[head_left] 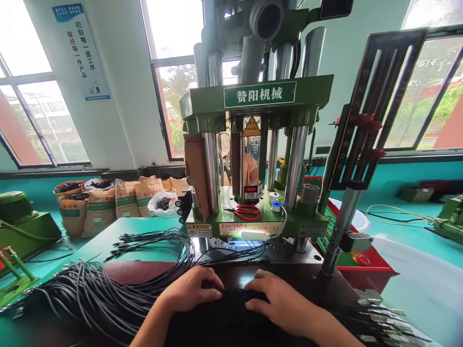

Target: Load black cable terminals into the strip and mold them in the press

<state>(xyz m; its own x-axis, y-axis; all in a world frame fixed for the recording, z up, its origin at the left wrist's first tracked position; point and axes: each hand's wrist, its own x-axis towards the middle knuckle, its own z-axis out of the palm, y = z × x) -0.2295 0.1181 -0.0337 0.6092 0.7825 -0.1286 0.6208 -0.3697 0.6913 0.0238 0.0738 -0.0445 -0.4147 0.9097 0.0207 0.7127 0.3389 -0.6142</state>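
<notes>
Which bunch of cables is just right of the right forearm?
The bunch with silvery ends, at the lower right. The big pile and the looped bunch behind it both lie left of that forearm.

The bare left forearm (155, 318) and bare right forearm (321, 324) are rising from the bottom edge and slanting inward, bringing the left hand (192, 290) and right hand (278, 298) near each other without their touching. Both hands are facing one another with backs upward and fingers bending, while the left thumb (211, 295) and right thumb (256, 306) are pointing inward below the index fingers, the remaining fingertips mostly hiding from view.
</notes>
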